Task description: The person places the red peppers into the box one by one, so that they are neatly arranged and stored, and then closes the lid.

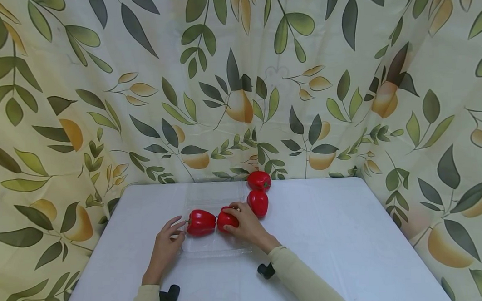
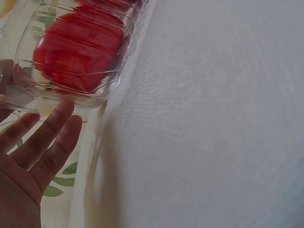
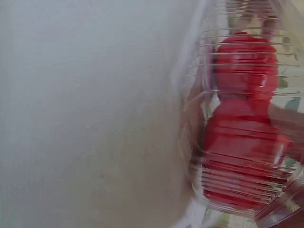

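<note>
A clear plastic container [image 1: 213,248] lies on the table with two red bell peppers in it. The left pepper [image 1: 201,222] rests on its side, its stem toward my left hand [image 1: 164,250]. That hand is at the container's left end, fingers extended close to the wall; in the left wrist view its fingers [image 2: 50,159] are spread and nearly straight. My right hand [image 1: 246,224] reaches over the right side and grips the second pepper [image 1: 226,220], partly covering it. Through the ribbed wall both peppers show in the right wrist view, blurred.
Two more red bell peppers, a nearer one [image 1: 258,203] and a farther one [image 1: 259,181], stand just right of the container. The white table [image 1: 319,237] ends at the back against a leaf-patterned curtain [image 1: 221,79].
</note>
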Action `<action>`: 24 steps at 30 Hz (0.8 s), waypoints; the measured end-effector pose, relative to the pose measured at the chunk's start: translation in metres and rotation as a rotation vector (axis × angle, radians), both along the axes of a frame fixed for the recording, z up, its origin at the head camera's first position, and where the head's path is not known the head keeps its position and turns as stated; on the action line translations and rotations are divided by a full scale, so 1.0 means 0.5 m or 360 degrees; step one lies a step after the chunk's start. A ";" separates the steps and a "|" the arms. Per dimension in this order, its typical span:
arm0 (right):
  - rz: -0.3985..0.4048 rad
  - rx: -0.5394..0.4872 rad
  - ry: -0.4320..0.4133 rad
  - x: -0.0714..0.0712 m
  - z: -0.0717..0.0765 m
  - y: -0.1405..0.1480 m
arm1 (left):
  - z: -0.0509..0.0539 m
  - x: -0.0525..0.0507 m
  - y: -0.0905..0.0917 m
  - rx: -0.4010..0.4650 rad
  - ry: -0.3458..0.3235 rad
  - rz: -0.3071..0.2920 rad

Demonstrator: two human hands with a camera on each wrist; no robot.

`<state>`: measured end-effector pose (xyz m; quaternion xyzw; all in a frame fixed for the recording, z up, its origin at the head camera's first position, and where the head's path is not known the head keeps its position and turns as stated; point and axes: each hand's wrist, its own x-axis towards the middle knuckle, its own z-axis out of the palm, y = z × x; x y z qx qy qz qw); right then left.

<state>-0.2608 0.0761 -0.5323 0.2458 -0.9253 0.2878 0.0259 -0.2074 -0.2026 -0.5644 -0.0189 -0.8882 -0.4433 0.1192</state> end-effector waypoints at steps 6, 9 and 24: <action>-0.0016 0.0018 0.0056 0.001 -0.003 0.002 | 0.001 0.001 0.002 0.0010 -0.0009 0.0002; -0.0012 -0.0018 0.0053 0.001 -0.003 0.005 | 0.003 0.002 0.002 0.0019 -0.0006 -0.0006; -0.0074 -0.0158 -0.0022 0.003 0.001 0.019 | -0.001 0.000 -0.001 0.0010 0.0010 -0.0007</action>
